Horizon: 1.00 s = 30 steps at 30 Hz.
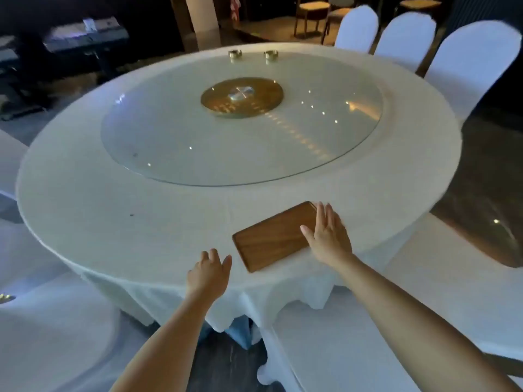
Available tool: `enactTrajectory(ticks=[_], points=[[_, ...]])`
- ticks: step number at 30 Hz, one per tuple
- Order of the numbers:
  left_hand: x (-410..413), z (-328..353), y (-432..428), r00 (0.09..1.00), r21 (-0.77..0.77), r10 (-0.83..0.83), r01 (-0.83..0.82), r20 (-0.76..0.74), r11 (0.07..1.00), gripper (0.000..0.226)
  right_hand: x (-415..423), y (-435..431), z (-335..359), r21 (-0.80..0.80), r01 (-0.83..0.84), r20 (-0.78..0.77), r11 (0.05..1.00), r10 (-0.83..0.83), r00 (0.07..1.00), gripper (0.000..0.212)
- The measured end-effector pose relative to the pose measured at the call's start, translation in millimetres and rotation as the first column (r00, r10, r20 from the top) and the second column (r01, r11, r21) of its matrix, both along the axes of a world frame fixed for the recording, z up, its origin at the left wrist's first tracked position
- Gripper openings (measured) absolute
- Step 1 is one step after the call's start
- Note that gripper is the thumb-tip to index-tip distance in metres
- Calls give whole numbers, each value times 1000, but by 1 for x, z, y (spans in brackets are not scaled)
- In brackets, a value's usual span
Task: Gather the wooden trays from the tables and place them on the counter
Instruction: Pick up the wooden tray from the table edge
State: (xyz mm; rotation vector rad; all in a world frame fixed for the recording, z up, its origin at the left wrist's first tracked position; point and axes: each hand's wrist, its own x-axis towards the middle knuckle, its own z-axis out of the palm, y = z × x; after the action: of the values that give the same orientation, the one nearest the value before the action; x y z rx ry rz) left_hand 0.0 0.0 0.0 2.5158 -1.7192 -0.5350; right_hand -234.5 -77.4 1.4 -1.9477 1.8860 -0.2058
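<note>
A brown rectangular wooden tray point(271, 237) lies flat at the near edge of a round table point(113, 210) covered with a white cloth. My right hand point(325, 233) is open, fingers spread, over the tray's right end; whether it touches the wood I cannot tell. My left hand point(209, 274) is open, hovering just left of the tray's near corner, apart from it. Neither hand holds anything.
A glass turntable point(175, 142) with a gold hub point(242, 97) fills the table's middle. Two small gold cups point(235, 54) stand at the far edge. White-covered chairs point(404, 38) line the far right; more white chair covers point(51, 329) crowd the near side.
</note>
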Motion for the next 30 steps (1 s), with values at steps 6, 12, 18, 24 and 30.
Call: enactTrajectory(ticks=[6,12,18,24,30], points=[[-7,-44,-40,995,144,76,-65,-70,987,54,-9,-43,-31,-33,147,-82,989,-149,985,57],[-14,-66,-61,983,190,123,-96,-135,977,54,-15,-68,-51,85,203,-88,975,-196,977,53],[-16,-75,-79,951,202,192,-144,-243,969,56,-19,-83,-62,151,204,-123,967,-186,975,54],[6,-76,-77,921,164,267,-228,-284,960,58,-9,-83,-62,156,106,-146,982,-83,986,52],[64,-58,-49,870,68,402,-400,-286,914,56,50,-75,-52,189,-31,3,982,31,1000,51]])
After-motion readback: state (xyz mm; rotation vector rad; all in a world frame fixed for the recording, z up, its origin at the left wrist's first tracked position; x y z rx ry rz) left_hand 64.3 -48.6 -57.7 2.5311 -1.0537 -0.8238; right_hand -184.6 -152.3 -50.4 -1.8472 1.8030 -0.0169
